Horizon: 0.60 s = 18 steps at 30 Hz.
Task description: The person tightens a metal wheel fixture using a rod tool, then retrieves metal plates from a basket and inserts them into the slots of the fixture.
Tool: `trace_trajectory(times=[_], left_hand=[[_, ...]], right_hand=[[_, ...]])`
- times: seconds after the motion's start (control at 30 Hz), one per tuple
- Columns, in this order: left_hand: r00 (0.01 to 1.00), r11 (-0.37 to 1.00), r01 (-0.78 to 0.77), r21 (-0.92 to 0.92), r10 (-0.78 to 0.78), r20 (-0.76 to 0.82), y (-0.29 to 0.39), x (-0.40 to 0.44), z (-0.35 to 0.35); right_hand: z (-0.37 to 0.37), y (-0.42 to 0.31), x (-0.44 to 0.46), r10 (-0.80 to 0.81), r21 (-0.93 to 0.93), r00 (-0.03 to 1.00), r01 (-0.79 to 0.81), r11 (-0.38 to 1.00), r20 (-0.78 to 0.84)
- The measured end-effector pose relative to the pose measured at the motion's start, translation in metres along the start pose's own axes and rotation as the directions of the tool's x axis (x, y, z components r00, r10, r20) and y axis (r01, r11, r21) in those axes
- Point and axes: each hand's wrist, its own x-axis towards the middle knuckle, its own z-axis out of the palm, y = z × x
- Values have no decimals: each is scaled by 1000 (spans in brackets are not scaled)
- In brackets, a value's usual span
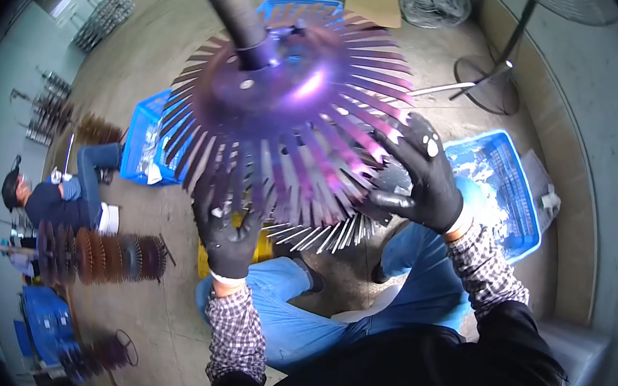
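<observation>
A purple-tinted metal disc [288, 107] with long fin-like blades all round its rim fills the middle of the view, tilted toward me. A thick grey shaft [227, 4] meets its hub. Below the disc, the silvery blades [327, 235] of another finned part show. My right hand [429, 176], in a black glove with white spots, grips the disc's right edge, fingers over the blades and thumb lower down. At the lower left edge my left hand [229, 241], also black-gloved, holds the blades; its fingertips are partly hidden by them.
A blue crate [531, 218] with clear plastic stands at my right. Another blue crate [149, 137] is on the left, and a yellow crate [202, 257] sits partly behind my left hand. A co-worker [60, 199] sits at far left near racked finned discs [100, 254]. A fan stand [489, 84] is at upper right.
</observation>
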Motion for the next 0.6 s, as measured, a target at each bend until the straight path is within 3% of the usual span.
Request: trace_trajectory(times=[0.23,0.4,0.57,0.6], left_hand=[[998,983,-36,181,24,66,-11,-2,-17],[993,986,-43,161,25,111,-15,0,-17],[985,997,71,33,-75,156,-17,-10,-13],[983,991,120,-62,-110,144,-21,-14,-15]], right_hand=[[-4,18,-2,-53,-27,997,54,998,64],[8,15,6,-89,7,994,89,996,64],[0,27,-10,58,40,997,-56,998,-47],[2,25,-13,78,53,996,-76,996,-37]])
